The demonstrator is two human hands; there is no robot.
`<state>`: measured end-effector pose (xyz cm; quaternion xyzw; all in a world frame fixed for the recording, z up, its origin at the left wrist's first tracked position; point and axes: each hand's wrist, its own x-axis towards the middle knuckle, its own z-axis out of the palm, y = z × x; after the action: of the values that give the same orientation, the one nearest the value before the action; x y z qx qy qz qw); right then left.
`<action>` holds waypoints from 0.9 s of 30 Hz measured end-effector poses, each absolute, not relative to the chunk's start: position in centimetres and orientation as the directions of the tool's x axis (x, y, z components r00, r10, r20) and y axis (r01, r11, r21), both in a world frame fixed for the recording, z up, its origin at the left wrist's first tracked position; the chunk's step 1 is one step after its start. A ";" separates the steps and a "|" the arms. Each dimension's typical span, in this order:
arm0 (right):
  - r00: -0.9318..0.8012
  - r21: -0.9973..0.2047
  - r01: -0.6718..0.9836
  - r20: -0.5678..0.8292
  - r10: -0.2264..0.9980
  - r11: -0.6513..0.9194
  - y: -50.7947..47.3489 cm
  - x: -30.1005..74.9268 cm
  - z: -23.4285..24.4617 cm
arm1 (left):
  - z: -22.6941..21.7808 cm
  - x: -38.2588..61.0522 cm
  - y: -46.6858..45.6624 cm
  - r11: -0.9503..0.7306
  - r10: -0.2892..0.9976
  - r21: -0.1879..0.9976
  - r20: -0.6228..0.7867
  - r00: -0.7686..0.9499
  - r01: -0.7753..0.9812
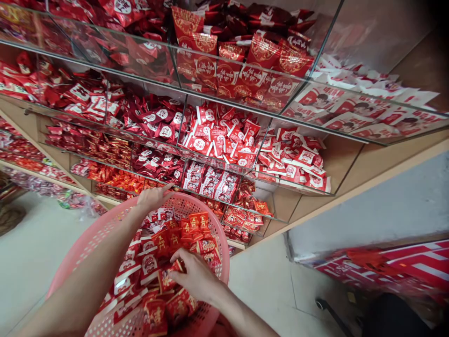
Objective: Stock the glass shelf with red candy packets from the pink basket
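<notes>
A pink perforated plastic basket [218,224] sits tilted before me, loaded with small red and orange candy packets [149,267]. At its far rim is my left hand [152,197], holding the edge with the fingers pointing toward the shelves; part of its grip is hidden. Inside the basket, my right hand [194,274] has its thumb and fingers closed around a small red and gold packet [168,277]. White-and-red packets lie on the basket's left side, and orange-red ones on the right and at the back.
Ahead stand tiered shelves with glass fronts [224,100], their compartments full of red packets [228,133]. White-and-red bags [365,103] fill the upper right bin. Pale floor tiles [266,281] surround the basket. At lower right are a red printed stack [386,262] and a chair caster [321,304].
</notes>
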<state>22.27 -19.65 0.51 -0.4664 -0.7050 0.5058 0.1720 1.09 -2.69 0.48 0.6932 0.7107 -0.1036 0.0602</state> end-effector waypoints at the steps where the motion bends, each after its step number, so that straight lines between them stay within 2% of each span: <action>1: -0.514 -0.869 0.493 -0.244 0.823 0.050 -19.7 22.0 0.7 | 0.5 1.1 -2.7 0.018 0.973 -0.064 -0.230 -0.032 0.998; 5: -0.514 -0.853 0.521 -0.293 0.806 0.023 -19.8 21.0 0.8 | 0.4 1.0 -2.6 0.028 0.973 -0.065 -0.228 -0.042 0.997; 15: -0.445 -0.842 0.540 -0.274 0.853 0.012 -20.6 19.6 -1.4 | -0.1 0.7 -2.6 -0.005 0.977 -0.081 -0.214 -0.012 0.997; 19: -0.470 -0.782 0.610 -0.229 0.852 0.126 -21.0 19.6 -1.9 | -0.1 0.7 -2.5 -0.010 0.977 -0.077 -0.213 -0.006 0.997; 27: -0.536 -0.536 0.752 -0.160 0.829 0.383 -22.2 19.4 -1.1 | -0.1 0.8 -2.7 0.004 0.980 -0.076 -0.198 -0.019 0.997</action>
<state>19.36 -22.22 -1.11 -0.4770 -0.8288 0.2847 0.0671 0.85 -2.69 -0.13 0.6990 0.7071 -0.0972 0.0438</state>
